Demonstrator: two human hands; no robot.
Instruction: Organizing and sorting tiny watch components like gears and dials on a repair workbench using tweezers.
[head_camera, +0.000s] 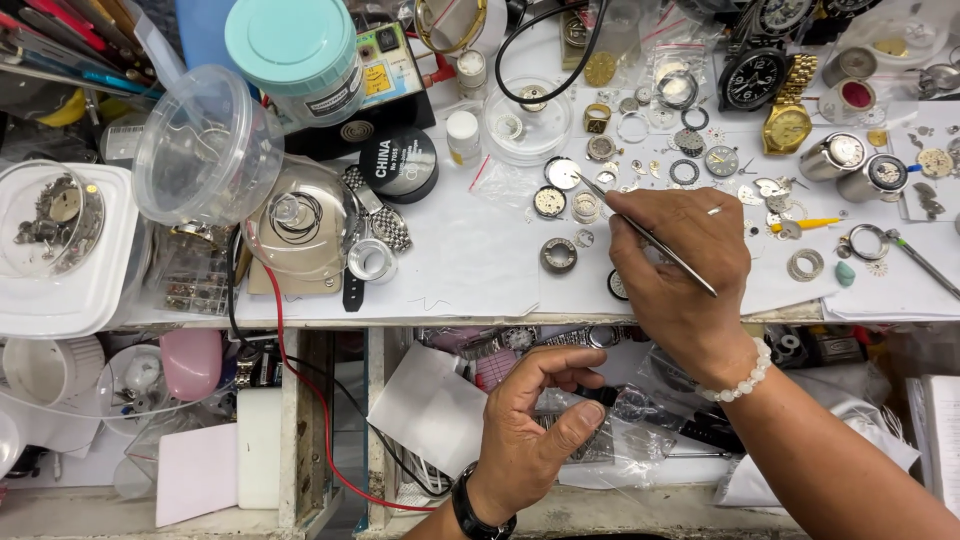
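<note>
Between my right hand's fingertips sit slim tweezers, pinched tight, tips at the small watch parts on the white bench top. My left hand hovers below the edge, fingers curled narrow, seemingly empty. Parts lie spread out, loose; nothing lifted yet. Gold watch far right untouched.

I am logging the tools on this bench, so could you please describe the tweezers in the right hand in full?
The tweezers are slim, silvery and look like metal, tapering to a fine point. The right hand grips them near the back, and they slant up and left over the white benchtop. Their tip sits at a small round disc; whether it touches is unclear.
</note>
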